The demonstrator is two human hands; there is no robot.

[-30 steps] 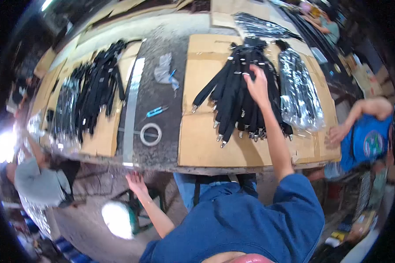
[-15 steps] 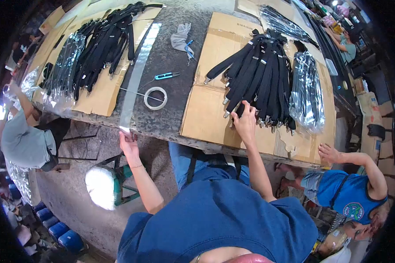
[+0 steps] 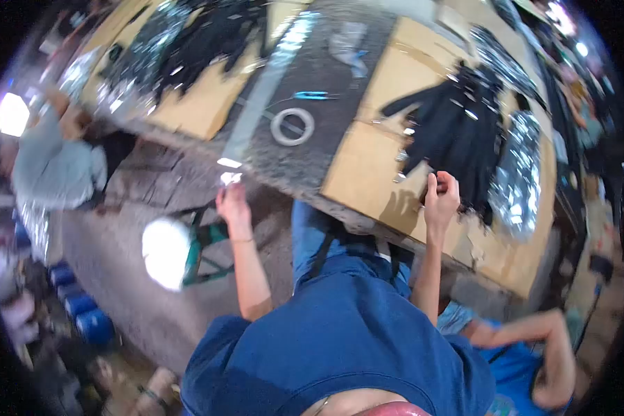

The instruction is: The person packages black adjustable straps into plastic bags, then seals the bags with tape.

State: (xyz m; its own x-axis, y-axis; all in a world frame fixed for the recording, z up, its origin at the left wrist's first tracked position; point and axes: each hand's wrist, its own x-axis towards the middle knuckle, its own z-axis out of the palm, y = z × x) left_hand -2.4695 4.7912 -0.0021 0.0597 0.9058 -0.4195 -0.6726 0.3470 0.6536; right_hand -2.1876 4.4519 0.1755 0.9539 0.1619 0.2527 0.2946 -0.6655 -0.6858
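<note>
My left hand (image 3: 234,206) is just off the table's front edge, its fingers closed at the shiny near end of a long clear plastic strip (image 3: 274,83). Black elastic suspenders (image 3: 454,128) with silver clips lie fanned out on a cardboard sheet (image 3: 378,163). Beside their lower ends my right hand (image 3: 442,201) is raised over the cardboard, thumb and fingers curled together. Blur hides what, if anything, is between them. A roll of clear tape (image 3: 292,127) and blue thread snips (image 3: 312,95) lie between the cardboard sheets.
Plastic-wrapped suspenders (image 3: 518,177) lie at the right, and another black pile (image 3: 211,45) lies far left. A green-legged stool (image 3: 200,251) stands below the table. One person (image 3: 62,159) sits at the left; another person in blue (image 3: 520,378) is close at my right.
The view has turned, so the table appears shifted right. My right hand has lifted off the suspender ends. My left hand stays by the strip's end. The person at right has lowered their arm from the table.
</note>
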